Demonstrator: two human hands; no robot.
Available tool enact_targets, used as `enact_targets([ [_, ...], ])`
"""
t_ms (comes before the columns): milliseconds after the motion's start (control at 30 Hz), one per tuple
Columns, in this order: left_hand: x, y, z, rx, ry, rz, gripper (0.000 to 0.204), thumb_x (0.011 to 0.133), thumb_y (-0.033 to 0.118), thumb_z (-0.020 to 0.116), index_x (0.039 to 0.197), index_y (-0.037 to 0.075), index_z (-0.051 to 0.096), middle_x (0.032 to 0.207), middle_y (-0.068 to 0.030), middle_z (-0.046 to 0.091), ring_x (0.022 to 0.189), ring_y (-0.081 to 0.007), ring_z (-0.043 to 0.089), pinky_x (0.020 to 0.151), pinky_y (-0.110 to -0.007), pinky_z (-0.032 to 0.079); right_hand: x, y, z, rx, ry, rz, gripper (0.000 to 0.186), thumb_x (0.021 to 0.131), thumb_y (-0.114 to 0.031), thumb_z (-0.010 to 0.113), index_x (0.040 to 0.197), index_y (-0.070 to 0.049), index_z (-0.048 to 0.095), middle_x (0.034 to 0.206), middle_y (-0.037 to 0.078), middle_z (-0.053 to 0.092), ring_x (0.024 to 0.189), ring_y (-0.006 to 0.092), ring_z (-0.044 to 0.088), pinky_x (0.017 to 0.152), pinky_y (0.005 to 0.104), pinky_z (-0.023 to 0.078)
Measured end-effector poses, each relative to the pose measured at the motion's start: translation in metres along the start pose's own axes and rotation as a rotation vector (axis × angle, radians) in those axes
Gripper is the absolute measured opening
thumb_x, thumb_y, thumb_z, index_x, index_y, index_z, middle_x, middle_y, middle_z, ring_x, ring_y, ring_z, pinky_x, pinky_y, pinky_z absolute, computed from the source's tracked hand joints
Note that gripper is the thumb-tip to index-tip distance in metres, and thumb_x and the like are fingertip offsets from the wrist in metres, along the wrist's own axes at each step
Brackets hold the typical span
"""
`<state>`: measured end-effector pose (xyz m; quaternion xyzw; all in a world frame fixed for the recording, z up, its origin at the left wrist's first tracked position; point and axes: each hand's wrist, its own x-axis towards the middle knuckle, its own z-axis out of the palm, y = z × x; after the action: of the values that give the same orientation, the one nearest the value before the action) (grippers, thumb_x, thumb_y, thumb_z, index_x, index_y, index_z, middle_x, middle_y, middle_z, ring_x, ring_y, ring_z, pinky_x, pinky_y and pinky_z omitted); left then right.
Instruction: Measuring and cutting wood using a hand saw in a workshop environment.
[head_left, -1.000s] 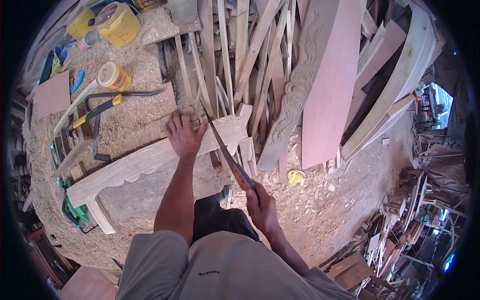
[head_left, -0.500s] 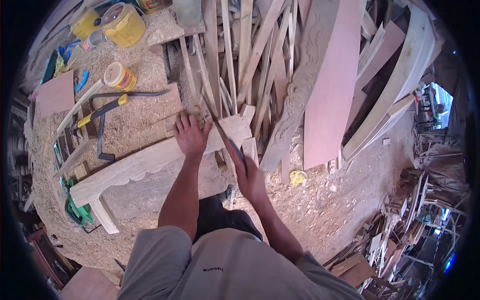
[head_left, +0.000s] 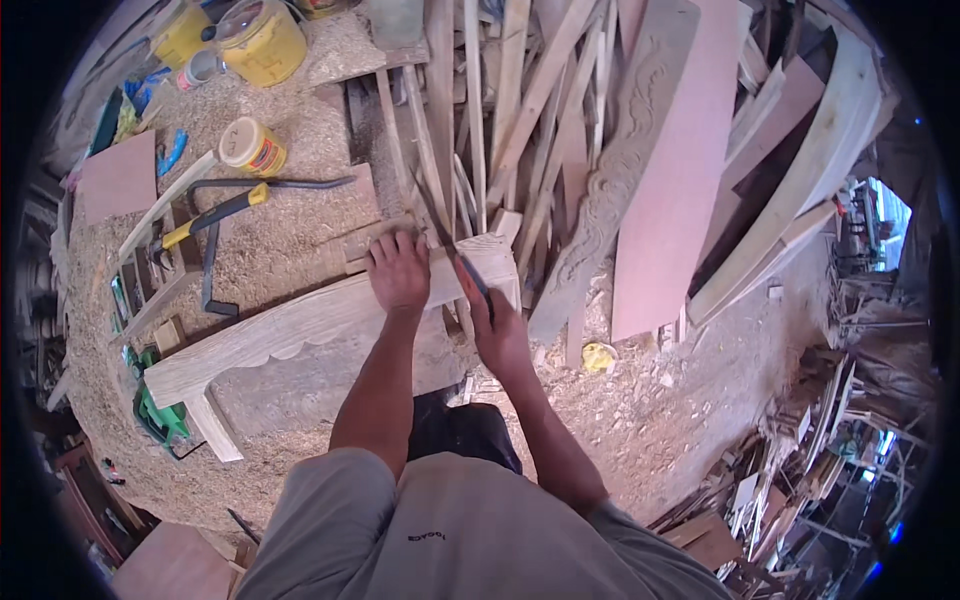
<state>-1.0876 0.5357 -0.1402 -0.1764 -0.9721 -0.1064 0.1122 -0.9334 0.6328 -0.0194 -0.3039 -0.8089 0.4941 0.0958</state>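
Both hands on the long pale scalloped wooden rail (head_left: pixel 300 325), lying across the sawdust-covered bench (head_left: pixel 290 250).

Left hand (head_left: pixel 398 270) presses flat, fingers spread, on the rail's right end; right hand (head_left: pixel 497 335) grips a thin dark-bladed hand tool (head_left: pixel 455 255) there. Behind: one large yellow plastic bucket (head_left: pixel 262 40), one small yellow lidded tub (head_left: pixel 252 147), contents hidden.

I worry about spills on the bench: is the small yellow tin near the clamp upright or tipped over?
Upright. The tin stands on the sawdust-covered bench with its round pale top facing up at the camera.
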Motion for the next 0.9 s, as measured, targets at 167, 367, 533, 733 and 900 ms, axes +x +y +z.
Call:
enact_targets([
  [167, 0.006, 0.002, -0.002, 0.015, 0.052, 0.012, 0.027, 0.102, 0.037, 0.062, 0.102, 0.01, 0.059, 0.103, -0.014, 0.06, 0.093, -0.0359, 0.058, 0.089, -0.049, 0.048, -0.146, -0.079, -0.118, -0.093, -0.102, 0.384, 0.027, 0.11, -0.02, 0.057, 0.123, 0.0, 0.07, 0.077, 0.014, 0.069, 0.062, 0.0232, 0.06, 0.059, 0.04, 0.048],
  [367, 0.007, -0.003, 0.002, 0.06, 0.068, 0.019, 0.027, 0.103, 0.037, 0.062, 0.101, 0.01, 0.059, 0.102, -0.014, 0.06, 0.093, -0.0354, 0.058, 0.088, -0.048, 0.048, -0.01, -0.021, -0.015, -0.168, -0.071, 0.208, 0.027, 0.108, -0.024, 0.06, 0.115, 0.0, 0.069, 0.082, 0.022, 0.073, 0.063, 0.0415, 0.066, 0.058, 0.0501, 0.049],
  [533, 0.0, 0.0, -0.002, 0.018, 0.036, 0.031, 0.027, 0.102, 0.037, 0.062, 0.102, 0.01, 0.06, 0.102, -0.014, 0.06, 0.094, -0.0347, 0.057, 0.089, -0.048, 0.048, 0.028, -0.002, 0.006, -0.044, -0.067, 0.082, 0.035, 0.108, -0.03, 0.061, 0.105, 0.004, 0.07, 0.085, 0.025, 0.073, 0.069, 0.047, 0.065, 0.062, 0.0512, 0.049],
  [733, 0.009, 0.003, 0.003, 0.027, 0.053, -0.019, 0.027, 0.102, 0.037, 0.063, 0.102, 0.01, 0.06, 0.103, -0.0137, 0.06, 0.094, -0.0343, 0.057, 0.091, -0.048, 0.047, -0.146, -0.079, -0.126, -0.068, -0.06, 0.326, 0.029, 0.106, -0.025, 0.067, 0.115, 0.002, 0.074, 0.084, 0.018, 0.075, 0.069, 0.0281, 0.07, 0.063, 0.0382, 0.054],
  [900, 0.007, -0.005, 0.004, 0.017, 0.041, 0.014, 0.027, 0.102, 0.036, 0.062, 0.103, 0.01, 0.059, 0.103, -0.0138, 0.06, 0.094, -0.0347, 0.057, 0.089, -0.048, 0.048, 0.024, -0.023, 0.003, -0.21, -0.102, 0.202, 0.038, 0.109, -0.035, 0.058, 0.106, 0.001, 0.069, 0.087, 0.023, 0.073, 0.076, 0.048, 0.068, 0.065, 0.0519, 0.05],
])
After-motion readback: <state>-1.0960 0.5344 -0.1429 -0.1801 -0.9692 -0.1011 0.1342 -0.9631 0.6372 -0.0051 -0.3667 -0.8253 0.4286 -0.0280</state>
